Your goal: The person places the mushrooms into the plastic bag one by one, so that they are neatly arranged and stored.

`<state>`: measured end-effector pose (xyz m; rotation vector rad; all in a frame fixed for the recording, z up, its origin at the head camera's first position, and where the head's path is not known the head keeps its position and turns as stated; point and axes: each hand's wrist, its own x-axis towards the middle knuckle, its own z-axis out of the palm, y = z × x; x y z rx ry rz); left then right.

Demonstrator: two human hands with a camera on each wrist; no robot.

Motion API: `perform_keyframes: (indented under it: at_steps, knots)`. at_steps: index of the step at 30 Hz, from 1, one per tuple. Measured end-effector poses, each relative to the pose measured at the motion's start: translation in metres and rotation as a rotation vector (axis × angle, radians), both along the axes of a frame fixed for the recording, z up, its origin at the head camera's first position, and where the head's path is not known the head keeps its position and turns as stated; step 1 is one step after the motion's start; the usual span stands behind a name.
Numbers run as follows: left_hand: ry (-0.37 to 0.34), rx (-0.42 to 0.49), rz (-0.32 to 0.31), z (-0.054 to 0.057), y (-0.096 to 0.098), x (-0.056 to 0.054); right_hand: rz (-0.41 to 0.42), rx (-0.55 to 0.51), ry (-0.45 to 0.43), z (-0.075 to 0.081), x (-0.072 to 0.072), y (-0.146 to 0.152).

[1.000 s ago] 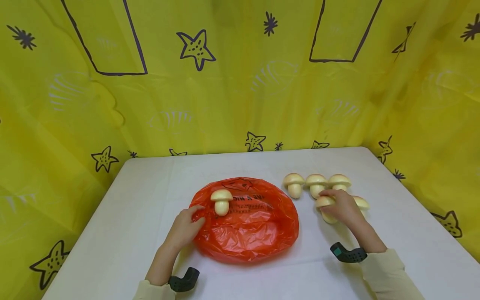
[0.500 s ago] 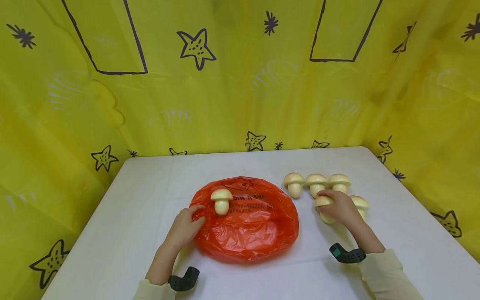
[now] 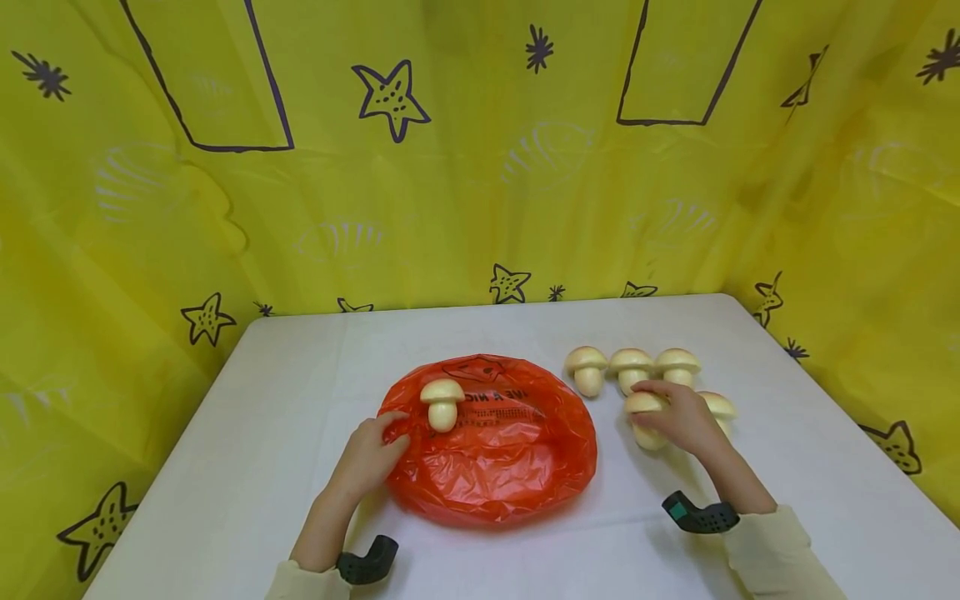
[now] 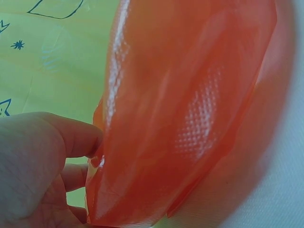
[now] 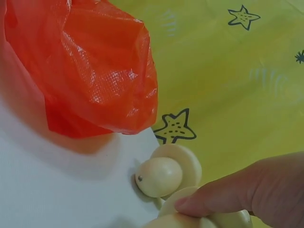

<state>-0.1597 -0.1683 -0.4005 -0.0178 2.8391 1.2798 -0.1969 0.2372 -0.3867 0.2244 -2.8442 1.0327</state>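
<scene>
A red plastic bag (image 3: 498, 467) with dark print lies open and puffed out in the middle of the white table. At its left edge my left hand (image 3: 371, 454) pinches the film between thumb and fingers; the left wrist view shows the bag wall (image 4: 156, 118) rising beside those fingers. One cream toy mushroom (image 3: 442, 404) is inside the bag's outline, towards the left. To the right of the bag, my right hand (image 3: 681, 417) grips another toy mushroom (image 3: 645, 402) by its cap, the fingers covering part of it. In the right wrist view my thumb (image 5: 218, 194) presses on pale mushroom pieces.
Three toy mushrooms (image 3: 632, 367) form a row behind my right hand. One more mushroom (image 3: 718, 406) sits just right of that hand, partly covered by it. A yellow patterned curtain (image 3: 465, 183) stands behind the white table (image 3: 300, 367) and along its sides.
My right hand and the mushroom it holds have shifted very slightly left, and more of the mushroom to its right shows. My left hand and the bag look the same.
</scene>
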Motion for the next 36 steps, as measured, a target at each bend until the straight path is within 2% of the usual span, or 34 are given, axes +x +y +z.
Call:
perform_keyframes:
  at_steps: [6, 14, 26, 36]
  knots:
    - [0.0, -0.004, -0.001, 0.0, 0.0, 0.0, 0.007, -0.042, -0.015, 0.008, 0.005, -0.005]
    - [0.054, -0.058, -0.019, -0.001, -0.002, -0.002, 0.017, -0.073, -0.011, 0.012, 0.007, -0.009]
    - [0.011, -0.024, -0.009, 0.003, -0.001, 0.0, 0.064, -0.114, 0.046, 0.03, 0.017, -0.018]
    - [0.004, -0.025, -0.005, 0.002, -0.001, 0.0, 0.093, -0.185, 0.079, 0.032, 0.021, -0.023]
